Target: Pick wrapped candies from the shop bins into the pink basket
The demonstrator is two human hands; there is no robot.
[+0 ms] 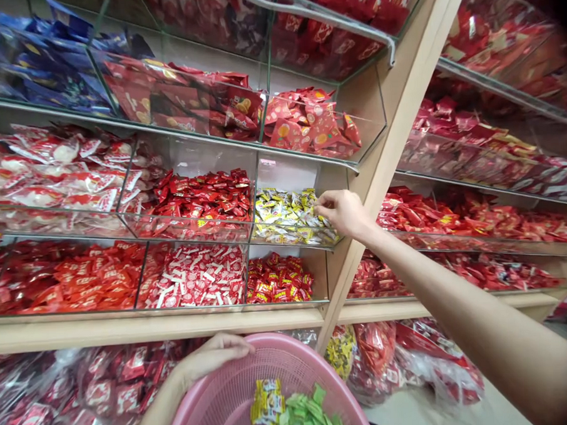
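Observation:
With my left hand (pixel 217 356) I grip the rim of a pink plastic basket (pixel 296 346) at the bottom of the view, fingers curled over its edge. Inside the basket lie several yellow wrapped packets (pixel 267 402) and a pile of green wrapped sweets (pixel 311 415). My right hand (pixel 342 211) reaches to the right end of a clear bin of yellow-and-white wrapped candies (pixel 286 206). Its thumb and fingertips are pinched together over the candies; whether a candy is between them, I cannot make out.
Red wrapped candies (pixel 207 197) fill the bin to the left, and red-and-yellow ones (pixel 279 278) the bin below. Clear shelf fronts edge each row. A wooden post (pixel 387 114) stands right beside my right hand. Plastic bags of candies (pixel 377 352) lie under the shelves.

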